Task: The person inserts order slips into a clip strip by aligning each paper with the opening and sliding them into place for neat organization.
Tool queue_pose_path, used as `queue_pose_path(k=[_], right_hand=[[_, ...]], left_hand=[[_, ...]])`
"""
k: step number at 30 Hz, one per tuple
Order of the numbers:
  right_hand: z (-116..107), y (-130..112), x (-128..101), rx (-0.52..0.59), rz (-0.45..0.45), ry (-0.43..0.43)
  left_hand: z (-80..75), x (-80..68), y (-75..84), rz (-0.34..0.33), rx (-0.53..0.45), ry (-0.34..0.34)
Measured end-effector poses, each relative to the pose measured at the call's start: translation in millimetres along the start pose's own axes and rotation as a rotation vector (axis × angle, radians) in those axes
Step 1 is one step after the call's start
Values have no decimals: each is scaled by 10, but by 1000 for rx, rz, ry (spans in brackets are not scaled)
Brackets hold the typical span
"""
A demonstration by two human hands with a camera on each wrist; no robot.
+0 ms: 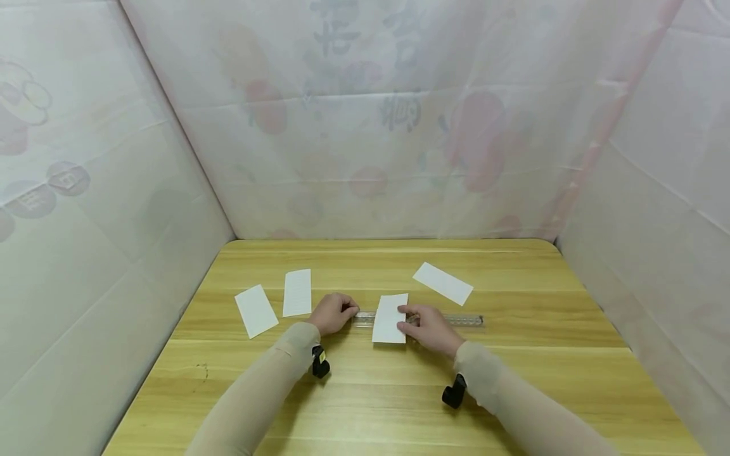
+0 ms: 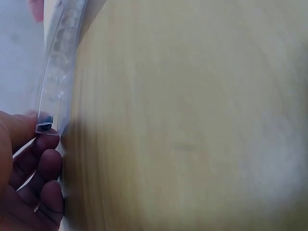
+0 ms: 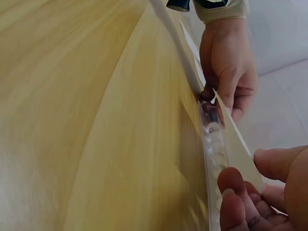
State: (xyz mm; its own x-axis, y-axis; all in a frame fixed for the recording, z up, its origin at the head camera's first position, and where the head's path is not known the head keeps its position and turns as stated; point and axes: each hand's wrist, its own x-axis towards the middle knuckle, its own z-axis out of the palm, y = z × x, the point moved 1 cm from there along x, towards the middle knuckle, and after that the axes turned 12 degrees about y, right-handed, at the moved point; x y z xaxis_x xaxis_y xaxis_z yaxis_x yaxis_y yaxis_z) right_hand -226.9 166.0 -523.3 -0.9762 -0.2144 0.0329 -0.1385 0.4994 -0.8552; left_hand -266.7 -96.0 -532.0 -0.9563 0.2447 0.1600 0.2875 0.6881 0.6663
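A clear plastic ruler (image 1: 450, 320) lies across the middle of the wooden table (image 1: 365, 405). A white paper slip (image 1: 390, 320) lies over it. My left hand (image 1: 348, 311) grips the ruler's left end; in the left wrist view its fingertips (image 2: 45, 144) pinch the ruler (image 2: 57, 77) at that end. My right hand (image 1: 407, 315) holds the slip's right edge against the ruler. In the right wrist view the thumb (image 3: 281, 166) and fingers (image 3: 236, 190) pinch the slip (image 3: 236, 139) together with the ruler (image 3: 214, 144), both raised off the table.
Three more white slips lie on the table: two at the left (image 1: 256, 310) (image 1: 297, 292) and one at the back right (image 1: 442, 283). Pale sheeted walls (image 1: 365, 126) close in the table on three sides. A small dark mark (image 1: 202, 372) shows near the left edge.
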Motion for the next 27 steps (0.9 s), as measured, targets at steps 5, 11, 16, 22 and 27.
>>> queue_pose_path(k=[5, 11, 16, 22, 27], right_hand=[[63, -14, -15, 1, -26, 14], [108, -2, -26, 42, -30, -30], [148, 6, -14, 82, 17, -62], [198, 2, -6, 73, 10, -75], [219, -9, -19, 96, 39, -82]], left_hand=[[12, 8, -20, 2, -4, 1], [17, 3, -33, 20, 3, 4], [10, 0, -38, 20, 6, 10], [8, -16, -27, 35, 5, 24], [29, -21, -26, 27, 10, 35]])
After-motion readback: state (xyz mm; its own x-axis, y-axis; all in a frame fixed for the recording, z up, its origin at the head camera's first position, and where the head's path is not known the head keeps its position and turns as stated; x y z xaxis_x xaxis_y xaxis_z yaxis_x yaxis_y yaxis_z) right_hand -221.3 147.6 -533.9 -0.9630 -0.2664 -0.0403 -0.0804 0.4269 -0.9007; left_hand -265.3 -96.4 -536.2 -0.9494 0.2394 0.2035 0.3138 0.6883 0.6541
